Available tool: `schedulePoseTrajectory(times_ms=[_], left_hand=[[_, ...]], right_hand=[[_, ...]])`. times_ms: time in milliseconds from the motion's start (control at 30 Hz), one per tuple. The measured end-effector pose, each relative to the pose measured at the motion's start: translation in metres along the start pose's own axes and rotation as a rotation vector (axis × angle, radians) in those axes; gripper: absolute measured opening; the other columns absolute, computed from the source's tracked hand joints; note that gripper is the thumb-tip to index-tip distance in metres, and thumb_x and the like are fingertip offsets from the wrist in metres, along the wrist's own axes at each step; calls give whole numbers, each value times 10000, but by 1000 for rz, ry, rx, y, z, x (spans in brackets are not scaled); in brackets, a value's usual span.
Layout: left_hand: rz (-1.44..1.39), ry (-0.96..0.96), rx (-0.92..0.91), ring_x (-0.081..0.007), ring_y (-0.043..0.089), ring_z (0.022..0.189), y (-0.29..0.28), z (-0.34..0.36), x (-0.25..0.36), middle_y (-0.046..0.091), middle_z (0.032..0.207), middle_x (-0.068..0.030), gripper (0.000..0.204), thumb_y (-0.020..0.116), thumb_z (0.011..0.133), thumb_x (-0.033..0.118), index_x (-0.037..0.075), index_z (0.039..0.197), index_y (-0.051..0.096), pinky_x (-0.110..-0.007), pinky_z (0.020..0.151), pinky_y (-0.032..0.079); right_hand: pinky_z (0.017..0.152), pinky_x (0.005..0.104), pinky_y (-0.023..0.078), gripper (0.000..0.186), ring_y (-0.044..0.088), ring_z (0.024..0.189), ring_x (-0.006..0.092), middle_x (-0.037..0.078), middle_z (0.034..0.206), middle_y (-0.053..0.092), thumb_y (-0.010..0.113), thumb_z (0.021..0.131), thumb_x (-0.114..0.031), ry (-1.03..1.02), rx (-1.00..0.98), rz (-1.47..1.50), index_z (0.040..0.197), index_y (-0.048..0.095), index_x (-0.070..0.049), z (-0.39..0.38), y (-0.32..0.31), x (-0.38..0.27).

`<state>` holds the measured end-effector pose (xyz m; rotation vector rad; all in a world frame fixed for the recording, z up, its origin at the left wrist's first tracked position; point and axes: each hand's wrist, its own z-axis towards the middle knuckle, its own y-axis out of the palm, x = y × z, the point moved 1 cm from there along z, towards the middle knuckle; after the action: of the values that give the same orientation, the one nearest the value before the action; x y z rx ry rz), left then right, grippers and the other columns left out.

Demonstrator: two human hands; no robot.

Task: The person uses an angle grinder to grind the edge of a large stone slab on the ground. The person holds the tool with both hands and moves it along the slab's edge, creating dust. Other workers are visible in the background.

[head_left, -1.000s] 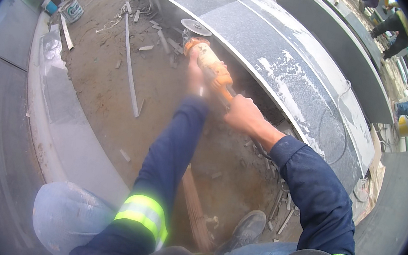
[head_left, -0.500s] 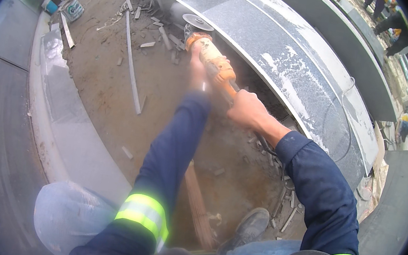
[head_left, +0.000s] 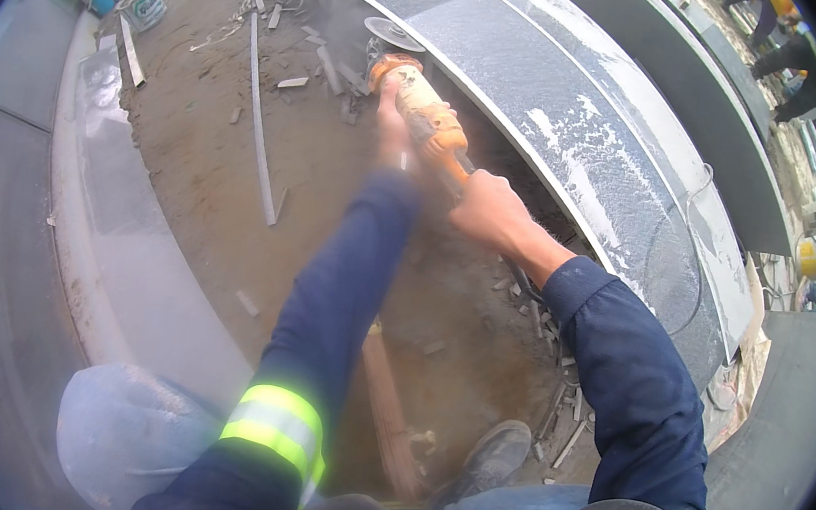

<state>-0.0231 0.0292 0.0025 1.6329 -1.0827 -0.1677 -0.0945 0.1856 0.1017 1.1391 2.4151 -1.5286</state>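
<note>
Shows, nearest, a pale denim knee (head_left: 131, 435) at left and a dusty grey shoe (head_left: 499, 449) at right, with a reddish strip of wood (head_left: 388, 409) between, over brown dirt (head_left: 204, 146). Farther in, below navy sleeves (head_left: 642, 367), holds an orange angle grinder (head_left: 426, 114) in both hands: with the right hand (head_left: 493, 212), wraps the rear handle (head_left: 456, 165); with the left hand (head_left: 390, 122), partly blurred, clasps the front casing near the disc (head_left: 393, 34). Sets that disc at the left edge of a long, grey, white-smeared slab (head_left: 509, 75); cannot tell whether touching or just beside. Includes, at far left, a white bucket (head_left: 144, 7); at far right, a person (head_left: 799, 63) in dark trousers.
</note>
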Motion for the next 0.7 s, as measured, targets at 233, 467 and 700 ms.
schedulePoseTrajectory(times_ms=[233, 467, 700], left_hand=[[13, 22, 44, -360, 690, 805, 3, -1, 2, 652, 937, -240, 927, 543, 845, 759, -129, 1108, 549, -497, 711, 596], [11, 38, 52, -368, 689, 803, 1, -6, -3, 654, 932, -253, 915, 544, 847, 743, -132, 1113, 547, -489, 722, 595], [15, 10, 40, -366, 687, 775, 4, -4, -2, 657, 916, -249, 913, 533, 841, 747, -127, 1101, 555, -484, 713, 595]], right_hand=[[880, 455, 576, 354, 708, 1037, 412, 314, 1082, 703, 638, 812, -96, 34, -30, 14, 1099, 653, 112, 1, -2, -1], [840, 445, 590, 362, 726, 986, 403, 307, 1059, 710, 636, 807, -93, 22, -31, 0, 1101, 651, 117, -10, -2, 0], [801, 440, 600, 348, 738, 941, 393, 307, 1017, 717, 628, 806, -86, 5, -25, 19, 1080, 658, 125, -8, -4, 1]])
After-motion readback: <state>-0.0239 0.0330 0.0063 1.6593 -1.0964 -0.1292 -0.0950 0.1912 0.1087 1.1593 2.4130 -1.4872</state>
